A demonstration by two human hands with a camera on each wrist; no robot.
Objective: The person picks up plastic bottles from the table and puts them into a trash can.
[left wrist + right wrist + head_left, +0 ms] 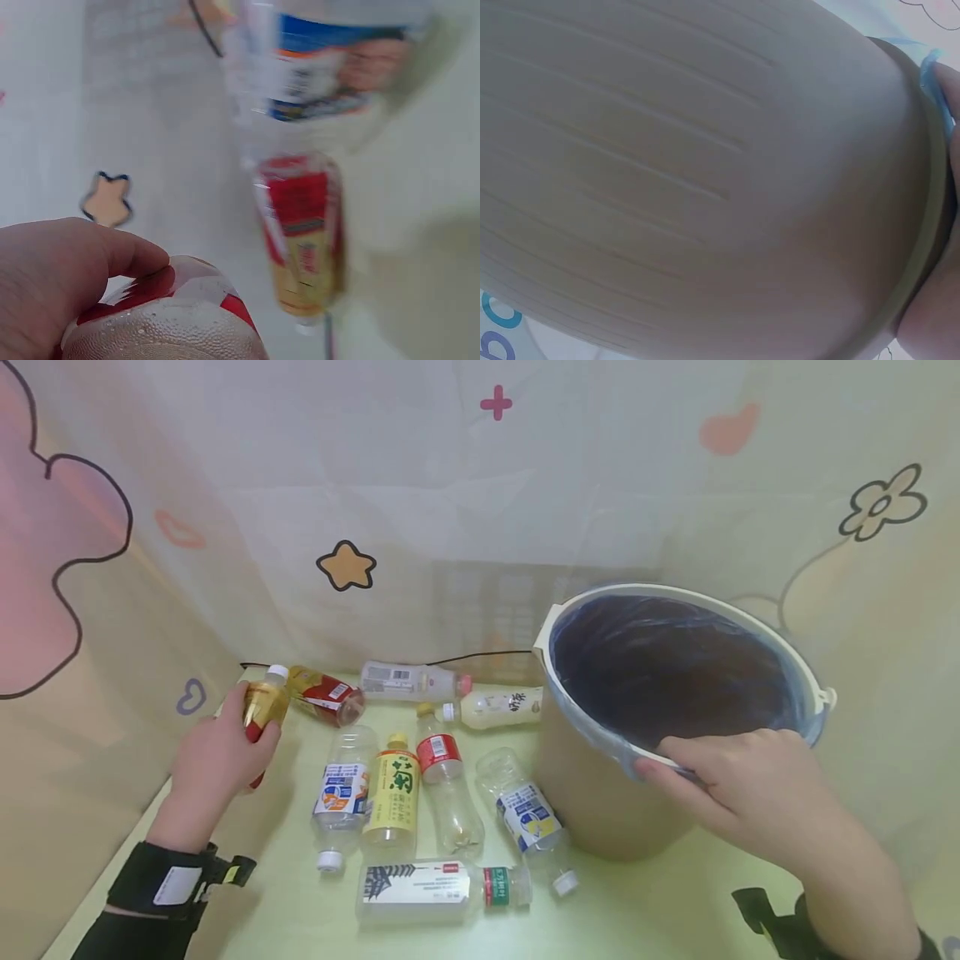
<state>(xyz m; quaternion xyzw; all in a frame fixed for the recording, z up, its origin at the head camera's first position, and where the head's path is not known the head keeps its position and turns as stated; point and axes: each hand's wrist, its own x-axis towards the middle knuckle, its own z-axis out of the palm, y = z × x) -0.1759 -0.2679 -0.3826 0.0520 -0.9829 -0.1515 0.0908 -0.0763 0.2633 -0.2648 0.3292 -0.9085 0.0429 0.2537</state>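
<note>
Tabletop: a pale yellow-green tabletop [637, 902] carries a loose scatter of plastic bottles and one tilted bucket.
Backdrop: a sheer curtain [465, 485] printed with a star, hearts, a cross and flower outlines closes off the back and both sides; a thin dark cable [480, 655] runs along its foot.
Left hand: the left hand [217, 760], a black wrist strap behind it, has its fingers curled round a red-and-gold bottle [262, 706] with a white cap, held just above the tabletop's far left corner.
Right hand: the right hand [742, 777] grips the near rim of the cream bucket [600, 793], fingers hooked over the edge; the bucket leans toward the bottles, its blue bag liner [667, 668] showing inside.
Lying bottles: a yellow-labelled bottle [392, 793] lies between a blue-and-white labelled bottle [341, 789] and a red-labelled clear bottle [444, 777]; another blue-labelled bottle [528, 818] lies just beside the bucket's base.
Front row: a clear bottle with a green band [442, 887] lies crosswise, nearest the camera.
Back row: a second red-and-gold bottle [326, 696], a clear bottle with a pink cap [412, 681] and a milky white bottle [495, 707] lie near the curtain.
</note>
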